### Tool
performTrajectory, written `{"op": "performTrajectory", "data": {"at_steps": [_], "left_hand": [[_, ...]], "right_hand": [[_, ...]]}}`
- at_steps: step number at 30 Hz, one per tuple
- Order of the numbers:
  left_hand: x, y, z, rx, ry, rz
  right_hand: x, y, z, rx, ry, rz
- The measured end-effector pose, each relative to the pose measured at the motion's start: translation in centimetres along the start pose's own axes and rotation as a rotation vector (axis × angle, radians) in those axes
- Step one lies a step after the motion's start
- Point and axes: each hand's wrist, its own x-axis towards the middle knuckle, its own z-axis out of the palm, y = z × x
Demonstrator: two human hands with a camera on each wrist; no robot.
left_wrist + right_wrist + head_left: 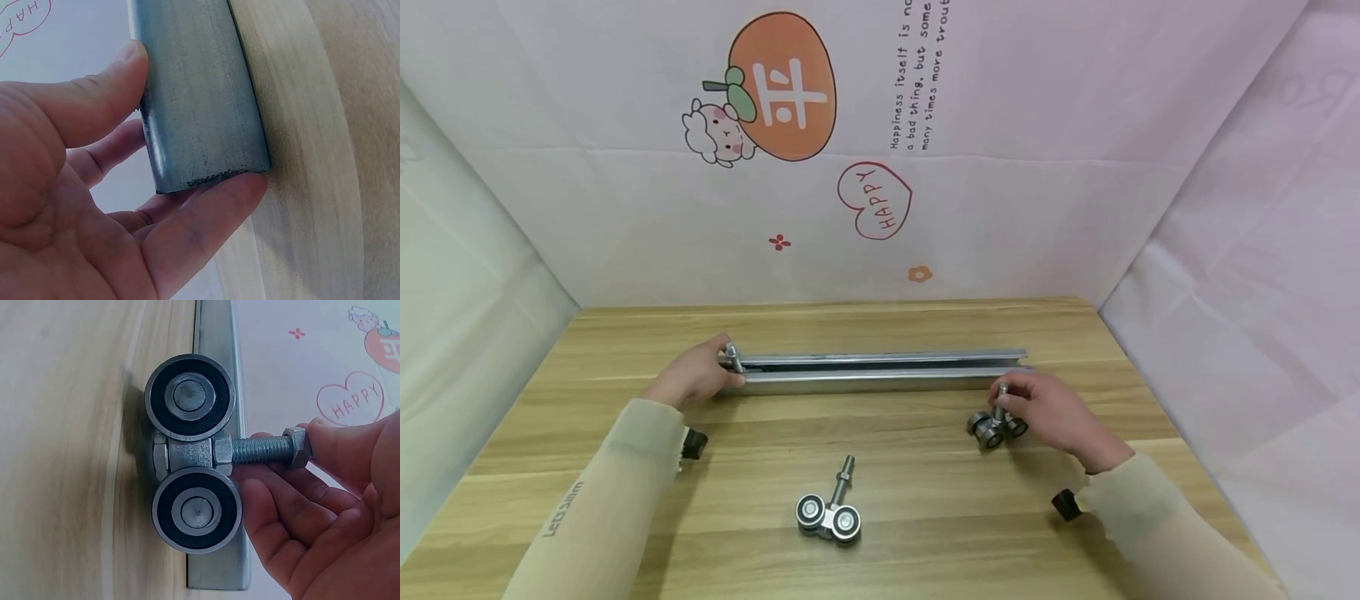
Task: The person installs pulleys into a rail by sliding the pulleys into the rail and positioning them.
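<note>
A steel C-channel rail (880,383) lies crosswise on the table, its slot facing up. My left hand (696,371) grips its left end; in the left wrist view the thumb is at the rail's upper edge and a finger lies against the cut end. A threaded bolt (734,358) sticks up from the slot beside that thumb; what it is fixed to is hidden. Near the rail's right end, my right hand (1048,412) holds a roller trolley (190,453) by its threaded bolt, wheels down in front of the rail. The right wrist view shows two wheels and a nut near the bolt's tip.
Another roller trolley (829,517) lies on the wooden table (730,517) nearer to me, its bolt pointing away. White printed cloth (1000,208) stands behind the table, with more cloth at both sides.
</note>
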Motion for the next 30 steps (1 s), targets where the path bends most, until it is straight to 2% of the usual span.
{"op": "performTrajectory", "data": {"at_steps": [12, 22, 30], "left_hand": [[-0.2, 0.0, 0.1, 0.005, -0.001, 0.001], [-0.2, 0.1, 0.1, -0.002, 0.004, 0.011], [-0.3, 0.0, 0.0, 0.014, 0.018, 0.040]], "right_hand": [[-0.2, 1.8, -1.3, 0.022, 0.025, 0.066], [-0.9, 3.3, -3.0, -0.030, 0.057, 0.110], [-1.0, 4.8, -3.9, -0.021, 0.075, 0.158]]}}
